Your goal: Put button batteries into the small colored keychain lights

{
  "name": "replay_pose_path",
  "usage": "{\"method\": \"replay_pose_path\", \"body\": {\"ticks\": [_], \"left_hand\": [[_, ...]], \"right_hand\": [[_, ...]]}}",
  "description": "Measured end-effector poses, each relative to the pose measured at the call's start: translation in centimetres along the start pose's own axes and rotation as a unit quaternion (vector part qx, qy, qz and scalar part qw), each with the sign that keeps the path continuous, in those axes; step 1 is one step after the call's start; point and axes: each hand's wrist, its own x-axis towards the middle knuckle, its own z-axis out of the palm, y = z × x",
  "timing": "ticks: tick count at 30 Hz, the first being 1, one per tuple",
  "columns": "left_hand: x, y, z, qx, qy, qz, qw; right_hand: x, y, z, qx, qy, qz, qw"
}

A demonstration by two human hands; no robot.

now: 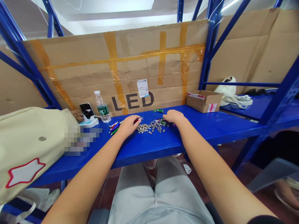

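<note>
Corrugated cardboard sheets (112, 62) patched with orange packing tape and printed with black "LED" lettering line the back of a blue steel shelving rack (211, 56). Its blue metal shelf (210, 130) carries the work near the front edge, roughly midway along. Slim metal pens in red, blue and green (114, 127) lie loosely grouped, side by side, toward the left. A heap of small silver metal pieces (144, 128) sits just to their right, running into a tangle of colourful keyring clips (161, 123). Two small green-and-red pens (158, 110) lie apart, near the back edge.

The left hand (128, 126) rests beside the pens, its fingers (134, 119) curled over a red-and-black pen (139, 119); the back of the hand hides whether they grip it. The right hand (174, 116) lies palm down at the tangle's far side, its fingers (166, 116) loosely bent and touching the shelf; any hold there cannot be told.

So far the pens are gathered, while the metal pieces and clips remain loose and mixed. A cream canvas tote bag (30, 140) covers the shelf's left end.
</note>
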Motion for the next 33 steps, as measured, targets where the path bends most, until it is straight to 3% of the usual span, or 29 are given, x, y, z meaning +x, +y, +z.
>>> {"method": "replay_pose_path", "body": {"ticks": [2,4,6,8,10,16,19,23,26,29,31,33], "left_hand": [[0.0,0.1,0.1,-0.002,-0.003,0.004,1.000],[0.1,0.2,0.1,-0.008,0.000,0.011,1.000],[0.2,0.4,0.2,-0.004,0.007,0.024,1.000],[0.3,0.7,0.2,0.017,0.011,0.043,0.999],[0.4,0.9,0.2,0.051,0.013,0.062,0.997],[0.2,1.3,0.3,0.128,0.037,0.103,0.986],[0.1,1.5,0.2,0.153,0.044,0.094,0.983],[0.2,1.4,0.0,0.139,0.052,0.067,0.987],[0.4,0.9,-0.1,0.068,0.051,0.027,0.996],[0.4,0.6,0.0,-0.085,0.017,-0.057,0.995],[0.3,0.5,-0.1,-0.224,-0.033,-0.127,0.966],[0.1,0.6,-0.4,-0.365,-0.091,-0.176,0.910]], "right_hand": [[-0.5,-0.4,-0.2,0.010,0.042,0.040,0.998],[-1.1,-1.3,-0.3,0.041,0.104,0.027,0.993],[-1.6,-2.7,0.0,0.104,0.129,-0.066,0.984],[-2.2,-4.4,0.5,0.186,0.073,-0.186,0.962],[-2.8,-6.1,1.1,0.231,0.037,-0.252,0.939],[-3.0,-8.2,1.7,0.214,0.021,-0.226,0.950],[-2.7,-8.5,1.6,0.183,-0.003,-0.218,0.959],[-2.3,-9.4,1.5,0.190,0.010,-0.218,0.957],[-1.9,-10.3,1.6,0.201,0.037,-0.217,0.954],[-1.7,-10.6,2.1,0.190,0.089,-0.254,0.944],[-1.9,-10.3,2.4,0.161,0.128,-0.289,0.935],[-2.3,-9.8,2.5,0.121,0.153,-0.317,0.928]]}}
